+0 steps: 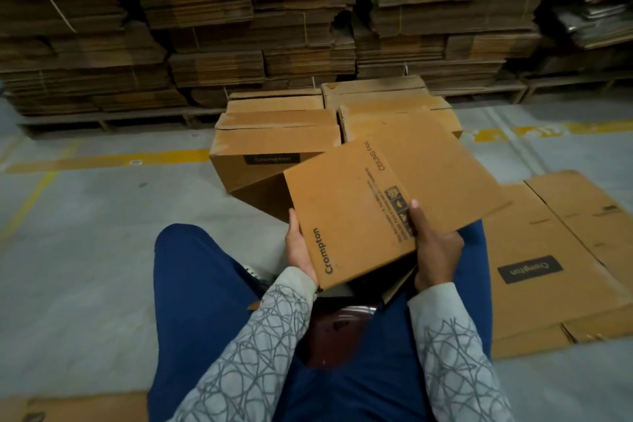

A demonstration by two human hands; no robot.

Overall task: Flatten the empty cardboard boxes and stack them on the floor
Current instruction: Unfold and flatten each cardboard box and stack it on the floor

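One box [370, 209] is held over the lap: the left hand [298, 243] grips its left edge, and the right hand [433, 243] pinches its near side, thumb on top. Flattened boxes [548, 250] lie on the floor [85, 233] just to the right. Ahead stand seemingly four upright boxes [274, 144].
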